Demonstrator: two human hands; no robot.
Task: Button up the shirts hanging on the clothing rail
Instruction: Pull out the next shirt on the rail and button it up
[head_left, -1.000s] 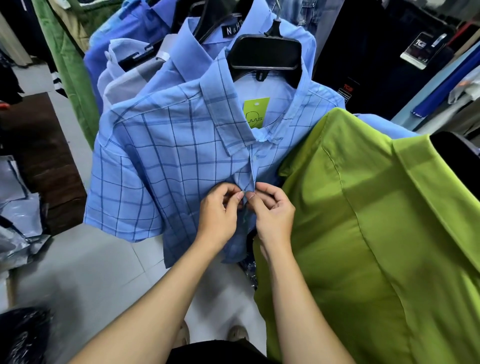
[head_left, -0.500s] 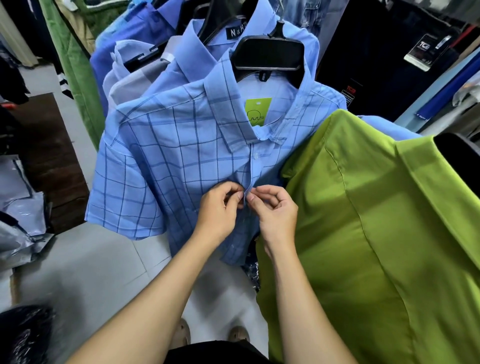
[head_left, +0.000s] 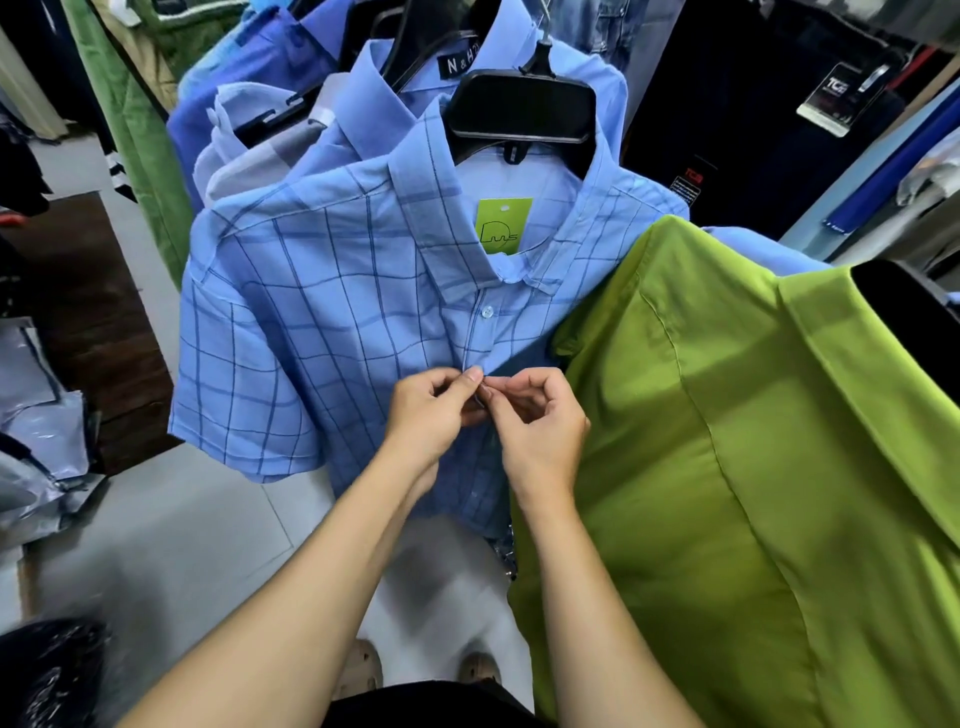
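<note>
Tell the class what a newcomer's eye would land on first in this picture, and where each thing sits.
First, the blue checked shirt on its black hanger at centre, with a green tag inside the collar. Just below, the left hand and right hand meet and pinch its front placket under a fastened button. On the right, a bright green shirt fills the frame.

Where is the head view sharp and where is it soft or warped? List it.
Head view: the blue checked shirt, its white button and both hands, left hand and right hand, pinching the placket, are sharp; the lime green shirt bulges with wide-angle warp; the floor edges blur.
</note>
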